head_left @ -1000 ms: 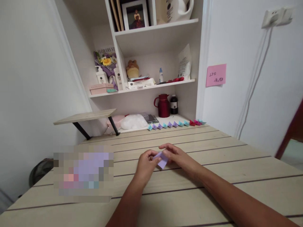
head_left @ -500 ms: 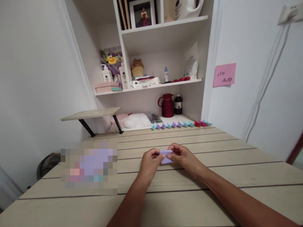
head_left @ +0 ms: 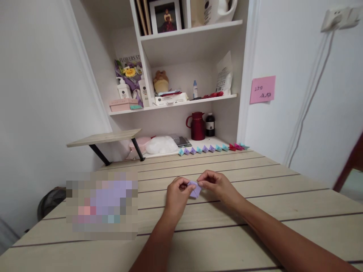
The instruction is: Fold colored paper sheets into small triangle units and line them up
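Observation:
A small piece of folded purple paper [head_left: 195, 191] is held up just over the table between both hands. My left hand [head_left: 179, 193] pinches its left side, thumb on the near face. At its upper right corner, the thumb and fingertips of my right hand [head_left: 213, 183] close on the edge. A crease runs down the paper's lower part. Along the back of the table stands a row of small folded paper pieces [head_left: 205, 149] in teal, purple, red and pink.
A pixelated patch [head_left: 110, 200] with purple, pink and teal colours covers the table's left side. Behind it stands a small raised wooden shelf [head_left: 104, 137] on black legs. A white shelf unit at the back holds a red jug [head_left: 197, 126] and a dark bottle [head_left: 210, 124].
The paper has turned from a flat rectangle to a tilted, pointed shape. My right thumb has moved off its middle to the upper right corner. The view has shifted slightly right.

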`<state>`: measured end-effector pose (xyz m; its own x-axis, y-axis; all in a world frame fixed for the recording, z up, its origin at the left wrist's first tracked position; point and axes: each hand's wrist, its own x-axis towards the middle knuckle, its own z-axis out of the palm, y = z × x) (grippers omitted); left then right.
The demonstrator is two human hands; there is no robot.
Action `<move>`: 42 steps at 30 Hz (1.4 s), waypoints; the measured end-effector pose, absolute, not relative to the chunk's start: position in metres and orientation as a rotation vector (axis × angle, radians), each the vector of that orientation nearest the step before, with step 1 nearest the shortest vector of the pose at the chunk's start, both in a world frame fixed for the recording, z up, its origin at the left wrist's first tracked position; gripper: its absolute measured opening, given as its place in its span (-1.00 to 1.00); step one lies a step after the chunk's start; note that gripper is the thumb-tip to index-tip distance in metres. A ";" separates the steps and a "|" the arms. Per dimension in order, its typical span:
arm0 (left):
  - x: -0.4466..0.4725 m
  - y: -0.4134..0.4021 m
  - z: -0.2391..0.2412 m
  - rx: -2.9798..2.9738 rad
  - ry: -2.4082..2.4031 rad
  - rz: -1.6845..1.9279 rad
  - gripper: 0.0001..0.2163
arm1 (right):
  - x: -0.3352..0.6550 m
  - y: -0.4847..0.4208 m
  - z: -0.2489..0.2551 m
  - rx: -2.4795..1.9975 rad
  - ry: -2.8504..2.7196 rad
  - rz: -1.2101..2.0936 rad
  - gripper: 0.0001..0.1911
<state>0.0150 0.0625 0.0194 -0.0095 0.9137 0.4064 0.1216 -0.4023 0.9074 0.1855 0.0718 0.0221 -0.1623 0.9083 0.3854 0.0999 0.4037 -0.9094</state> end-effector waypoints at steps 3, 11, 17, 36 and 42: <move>0.015 0.063 0.019 1.586 1.106 1.480 -0.92 | 0.185 0.072 0.020 -0.947 -1.569 0.971 -0.75; 0.014 0.063 0.021 1.677 1.142 1.480 -0.96 | 0.184 0.065 0.028 -0.999 -1.753 0.721 -0.84; 0.017 0.060 0.022 1.495 1.025 1.425 -0.82 | 0.186 0.062 0.033 -1.017 -1.800 0.536 -0.85; 0.013 0.061 0.018 1.498 1.081 1.350 -0.60 | 0.183 0.070 0.024 -0.968 -1.636 0.984 -0.76; 0.011 0.059 0.021 1.356 1.040 1.279 -0.50 | 0.185 0.072 0.023 -1.004 -1.545 0.963 -0.71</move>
